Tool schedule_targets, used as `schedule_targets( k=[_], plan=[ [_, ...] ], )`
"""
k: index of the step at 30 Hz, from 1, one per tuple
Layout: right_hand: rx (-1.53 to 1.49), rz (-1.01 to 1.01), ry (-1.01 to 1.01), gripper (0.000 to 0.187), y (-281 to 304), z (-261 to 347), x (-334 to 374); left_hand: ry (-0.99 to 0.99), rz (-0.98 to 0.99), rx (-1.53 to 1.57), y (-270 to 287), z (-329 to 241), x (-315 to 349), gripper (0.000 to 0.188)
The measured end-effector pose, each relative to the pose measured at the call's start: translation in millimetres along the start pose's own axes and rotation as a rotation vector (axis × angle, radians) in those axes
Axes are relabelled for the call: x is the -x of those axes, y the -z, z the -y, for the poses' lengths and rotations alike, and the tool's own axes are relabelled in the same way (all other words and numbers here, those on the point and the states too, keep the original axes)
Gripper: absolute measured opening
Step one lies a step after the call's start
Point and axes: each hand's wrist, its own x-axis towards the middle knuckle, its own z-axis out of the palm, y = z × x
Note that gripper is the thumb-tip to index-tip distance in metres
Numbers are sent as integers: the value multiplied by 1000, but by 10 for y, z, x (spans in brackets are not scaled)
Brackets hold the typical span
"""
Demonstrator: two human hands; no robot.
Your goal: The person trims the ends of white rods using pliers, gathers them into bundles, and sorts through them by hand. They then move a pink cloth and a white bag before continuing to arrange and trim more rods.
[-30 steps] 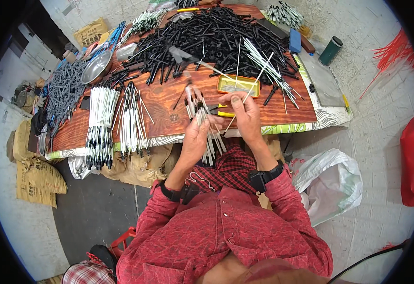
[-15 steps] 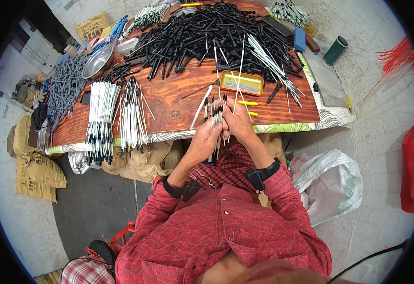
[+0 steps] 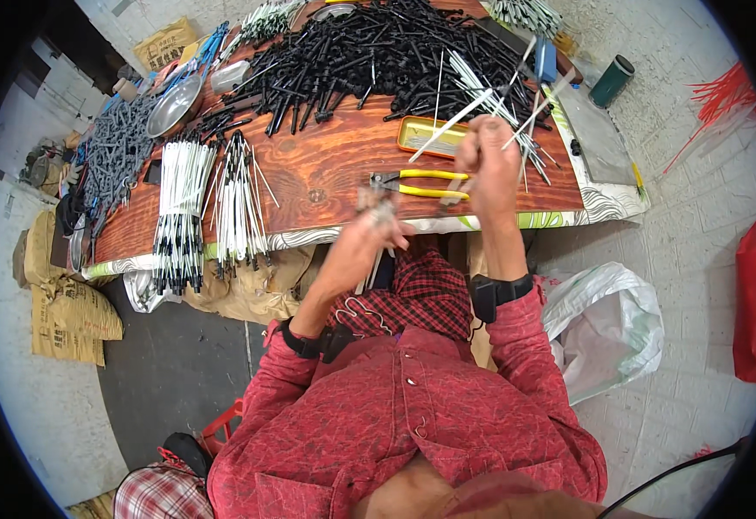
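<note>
At far left, a tan sack [image 3: 75, 327] bore dark printed characters. The left hand [image 3: 359, 251], at the near edge of the table [image 3: 300, 186], was curled around a blurred bundle of white rods [image 3: 378, 205]. Near it lay yellow-handled pliers [image 3: 430, 174]. The right hand [image 3: 493, 164], fingers nearly closed, apparently pinched a pale rod [image 3: 537, 112] — rods were seemingly being handled singly, the next move calling for a light pinch.

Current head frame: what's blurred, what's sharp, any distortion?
Head view: left hand and right hand motion-blurred; head view: yellow-handled pliers fairly crisp; head view: fisheye bows the table's front edge and leaves the corners black.
</note>
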Motion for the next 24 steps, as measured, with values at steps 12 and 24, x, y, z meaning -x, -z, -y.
schedule_targets(
  k=[12,24],
  plan=[
    [1171,312,388,22,-31,-437,739,42,-374,526,48,-249,-202,21],
    [1284,424,362,46,-115,-266,880,53,-395,629,81,-177,-190,21]
  ],
)
